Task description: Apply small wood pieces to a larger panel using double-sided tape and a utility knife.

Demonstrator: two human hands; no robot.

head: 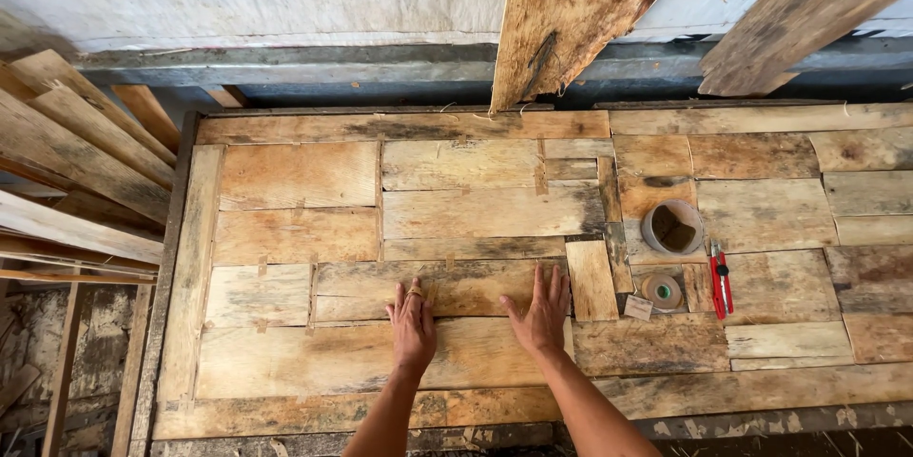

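Both my hands lie flat, palms down, on a patchwork of thin wooden veneer pieces [485,214] fitted together on a large flat panel. My left hand [413,321] rests on the seam between a dark-stained strip [475,286] and the wider pale piece [323,357] below it, and it wears a ring. My right hand [544,312] presses the same strip near its right end, fingers spread. Neither hand holds anything.
A large tape roll [672,227], a smaller tape roll [662,290], a red-handled cutter [720,278] and a small wood offcut [638,307] lie to the right. Loose boards [67,153] are stacked at left. Two planks [571,10] lean against the far wall.
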